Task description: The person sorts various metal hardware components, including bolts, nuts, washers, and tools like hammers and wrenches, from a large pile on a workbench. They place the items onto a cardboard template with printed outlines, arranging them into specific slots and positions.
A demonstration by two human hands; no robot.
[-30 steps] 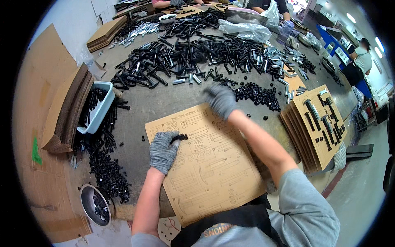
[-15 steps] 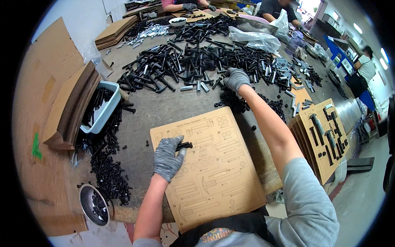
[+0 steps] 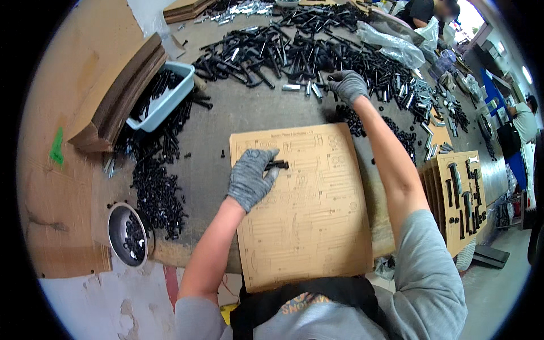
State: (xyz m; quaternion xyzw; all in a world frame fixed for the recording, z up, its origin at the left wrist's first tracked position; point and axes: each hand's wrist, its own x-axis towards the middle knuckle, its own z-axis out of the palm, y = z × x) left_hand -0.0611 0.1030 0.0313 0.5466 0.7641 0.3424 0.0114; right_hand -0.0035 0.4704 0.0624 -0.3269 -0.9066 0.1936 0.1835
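My left hand (image 3: 251, 180), in a grey knit glove, rests over the upper left of a brown cardboard sheet (image 3: 306, 226) printed with hardware outlines. Black bolts (image 3: 277, 165) are pinched between its thumb and fingers, their ends poking out to the right. Farther off, my gloved right hand (image 3: 348, 86) reaches to the near edge of a heap of black T-shaped metal parts (image 3: 277, 48). Its fingers are drawn together; a small dark bit shows at the tips, too unclear to name. Short silver sleeves (image 3: 309, 89) lie just left of it, and black nuts (image 3: 351, 119) below it.
At left, a pale blue bin (image 3: 165, 105) of black bolts leans by stacked cardboard (image 3: 122, 93). Loose black screws (image 3: 156, 195) spread toward a metal bowl (image 3: 127, 235). On the right stand boards with mounted hardware (image 3: 462, 198). A person (image 3: 422, 12) works across the table.
The view has tipped, so the table's contents sit higher and farther right. My right hand has shifted slightly left toward the silver sleeves. My left hand keeps its bolts over the sheet.
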